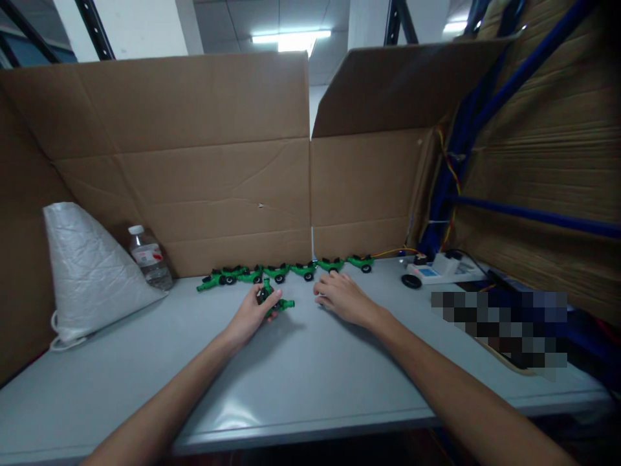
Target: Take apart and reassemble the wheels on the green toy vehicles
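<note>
Toys lining the rear of the table, green piece sitting in the left hand

Green toy vehicles (pixel 305 272) with black wheels are forming a row across the middle of the frame, running along the foot of the cardboard wall (pixel 218 194). About seven are showing; those at the left end are overlapping, so an exact count is staying uncertain. Judging by this, most of the green things in sight are already standing in the row — what is remaining outside it is the green-and-black piece (pixel 287 304) at the centre of the frame.

That piece is resting in the grasp of the left hand (pixel 252 309), thumb pressing over it, green ends poking out at top and right. The fingers are covering too much to tell whether it is one vehicle or two, or whether it is whole. The right hand (pixel 344 299), right of centre, is hanging low over the table (pixel 291 382) just in front of the row, its fingers bending downward; whether they are gripping anything is not showing.

Farther out, a silvery bag (pixel 92 278) and a bottle (pixel 149 257) are occupying the left of the frame — a power strip (pixel 444 270) is lying at the right.
</note>
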`<state>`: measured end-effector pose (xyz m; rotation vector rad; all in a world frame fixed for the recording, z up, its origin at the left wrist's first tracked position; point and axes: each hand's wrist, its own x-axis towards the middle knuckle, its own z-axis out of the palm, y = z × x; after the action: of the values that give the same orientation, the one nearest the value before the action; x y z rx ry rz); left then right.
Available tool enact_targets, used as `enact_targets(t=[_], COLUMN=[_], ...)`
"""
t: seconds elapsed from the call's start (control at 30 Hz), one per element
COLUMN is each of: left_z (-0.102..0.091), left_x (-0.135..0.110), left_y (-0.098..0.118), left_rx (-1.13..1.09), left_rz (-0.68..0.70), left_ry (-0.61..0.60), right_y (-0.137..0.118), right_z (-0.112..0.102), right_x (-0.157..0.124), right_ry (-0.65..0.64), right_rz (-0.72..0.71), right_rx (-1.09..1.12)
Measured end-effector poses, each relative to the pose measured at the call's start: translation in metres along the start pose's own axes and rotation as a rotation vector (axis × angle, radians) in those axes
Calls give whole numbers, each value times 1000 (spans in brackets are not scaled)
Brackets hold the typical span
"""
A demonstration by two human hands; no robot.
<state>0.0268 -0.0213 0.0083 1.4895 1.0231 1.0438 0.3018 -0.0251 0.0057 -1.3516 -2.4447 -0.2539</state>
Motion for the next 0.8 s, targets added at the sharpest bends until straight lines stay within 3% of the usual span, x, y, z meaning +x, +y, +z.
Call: enact_targets(t=[0.13,0.27,0.5,0.7,0.8], left_z=[4,5,5,2,-1], left_x=[-3,-3,-3,-1,1], left_y=[1,-1,1,3,0], left_rx=[35,3,-47,-186,-218], left_rz=[3,-9,-11,-46,-62], left_ry=[101,70,13,8,20], right_y=[7,8,-7,-26,-23], right_z=[7,9,11,22,20], right_x=[-4,-3,2,7,8], right_ry=[-75,-85,45,13,13], right_rz=[22,35,28,-14,-22], right_rx=[39,56,94,187,197])
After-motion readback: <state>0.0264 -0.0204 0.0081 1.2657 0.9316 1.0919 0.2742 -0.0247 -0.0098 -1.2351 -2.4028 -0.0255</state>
